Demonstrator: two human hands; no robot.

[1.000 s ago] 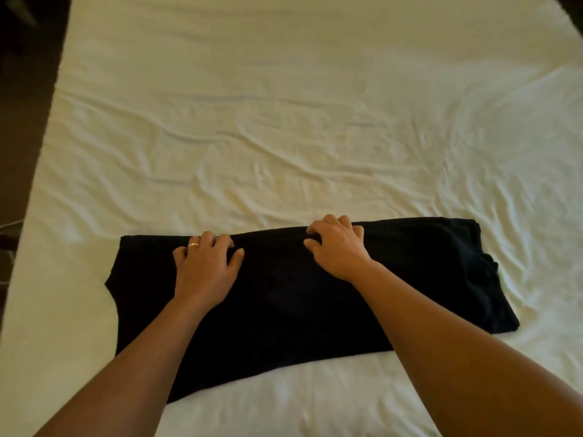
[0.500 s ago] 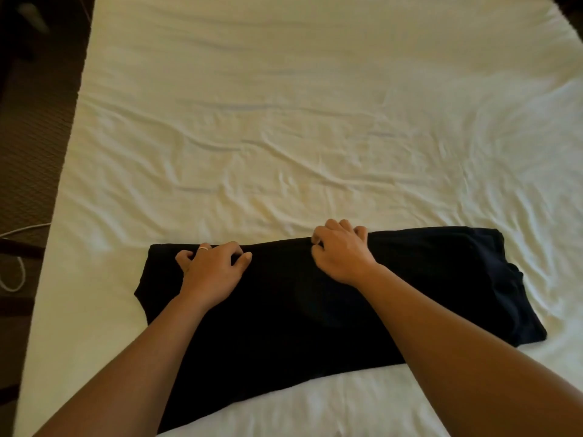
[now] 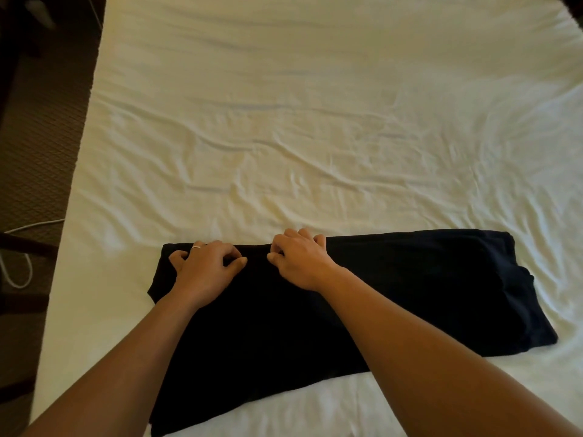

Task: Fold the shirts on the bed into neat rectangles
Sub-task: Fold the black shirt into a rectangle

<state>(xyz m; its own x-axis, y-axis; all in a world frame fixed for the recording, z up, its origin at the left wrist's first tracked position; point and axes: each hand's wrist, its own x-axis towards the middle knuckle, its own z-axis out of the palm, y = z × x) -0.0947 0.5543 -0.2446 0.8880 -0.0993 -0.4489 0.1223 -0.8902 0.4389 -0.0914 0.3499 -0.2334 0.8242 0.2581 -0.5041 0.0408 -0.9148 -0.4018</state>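
With my forearms reaching up from the bottom of the frame across the black shirt (image 3: 394, 294), I judge I am midway through a fold: the shirt already lies as a long band across the lower half of the bed (image 3: 315, 121), and its far edge is in my grasp. The next move, I think, calls for lifting that edge evenly with both hands so the fold lands straight. My left hand (image 3: 205, 269) sits left of centre, fingers (image 3: 235, 252) curled and pinching cloth at the far hem, a ring showing. My right hand (image 3: 299, 260) is just beside it, knuckles raised, fingers bent down over the same edge, gripping it.
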